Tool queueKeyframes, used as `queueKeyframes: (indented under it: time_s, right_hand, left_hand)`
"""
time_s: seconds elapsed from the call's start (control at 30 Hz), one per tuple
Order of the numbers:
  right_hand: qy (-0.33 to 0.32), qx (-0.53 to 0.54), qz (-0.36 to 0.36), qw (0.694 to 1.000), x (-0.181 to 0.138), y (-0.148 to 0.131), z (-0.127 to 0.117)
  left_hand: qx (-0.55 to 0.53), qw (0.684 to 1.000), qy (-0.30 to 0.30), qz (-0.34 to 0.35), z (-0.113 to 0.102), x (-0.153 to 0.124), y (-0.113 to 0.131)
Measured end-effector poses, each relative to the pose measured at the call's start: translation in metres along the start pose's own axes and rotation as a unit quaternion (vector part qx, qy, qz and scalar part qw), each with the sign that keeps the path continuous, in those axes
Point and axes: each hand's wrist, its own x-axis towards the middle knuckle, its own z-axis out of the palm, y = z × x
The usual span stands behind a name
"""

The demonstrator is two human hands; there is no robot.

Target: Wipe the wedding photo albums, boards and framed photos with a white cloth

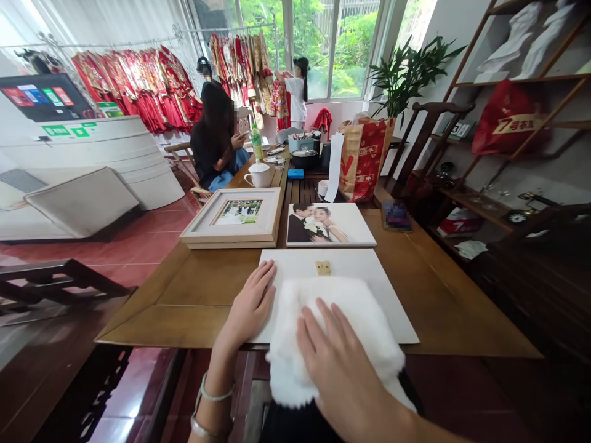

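your left hand (252, 301) lies palm-down along the left edge of a white board (355, 261), its fingers extended and close together. your right hand (335, 344) rests flat on a fluffy white cloth (369, 329), fingers slightly spread – it pinches nothing that shows. the cloth covers the middle and near part of the board and hangs past the near edge of the wooden table (194, 280). a small tan piece (322, 268) sits on the board, just beyond the cloth. past the board, you have a framed photo (239, 212) to the left and a photo panel (330, 224) to its right – a white mug (260, 175) stands behind the frame.
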Motion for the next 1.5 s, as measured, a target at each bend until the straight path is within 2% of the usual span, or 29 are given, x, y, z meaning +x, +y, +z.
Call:
queueKeyframes:
  time_s: [0.1,0.17,0.3,0.43,0.57,0.67,0.8,0.87,0.93,1.07,1.23,1.37,1.5]
  right_hand:
    - [-0.033,0.071,-0.047,0.996,-0.02,0.003,-0.006]
    - [0.002,0.087,-0.026,0.996,-0.018,0.014,-0.011]
    - [0.085,0.033,0.066,0.994,0.014,0.045,-0.015]
    - [0.114,0.014,0.139,0.984,0.05,0.078,-0.011]
    - [0.113,-0.001,0.126,0.986,0.058,0.086,-0.005]
    - [0.098,-0.013,0.078,0.992,0.042,0.073,0.0]
    - [0.076,-0.004,-0.019,0.997,0.0,0.051,0.001]
    - [0.062,0.041,-0.064,0.995,-0.023,0.049,-0.002]
    - [0.05,0.087,-0.073,0.992,-0.04,0.058,-0.005]
    - [0.066,0.068,0.018,0.995,-0.044,0.102,-0.003]
    - [0.107,0.014,0.095,0.99,-0.004,0.151,0.002]
    - [0.122,0.0,0.096,0.988,0.02,0.158,0.0]
    - [0.125,-0.012,0.086,0.988,0.008,0.137,0.01]
  left_hand:
    - [0.0,1.0,0.001,0.002,0.0,0.0,0.0]
    - [0.001,1.0,0.002,0.004,0.0,0.0,-0.001]
    - [0.006,1.0,-0.001,0.004,0.0,0.0,-0.003]
    - [0.009,1.0,-0.006,-0.005,-0.001,0.001,-0.002]
    - [0.008,1.0,-0.005,0.002,-0.001,0.0,-0.002]
    - [0.009,1.0,-0.003,0.0,-0.001,0.0,-0.002]
    - [0.008,1.0,-0.001,-0.003,0.0,0.0,0.0]
    - [0.008,1.0,-0.006,-0.007,-0.001,0.0,0.001]
    - [0.01,1.0,-0.012,-0.013,-0.001,0.0,0.002]
    - [0.01,1.0,-0.017,-0.017,-0.002,0.0,0.003]
    - [0.009,1.0,-0.018,-0.013,-0.003,0.0,0.002]
    - [0.014,1.0,-0.015,-0.017,-0.002,0.0,0.002]
    - [0.015,1.0,-0.014,-0.011,-0.001,0.0,0.001]
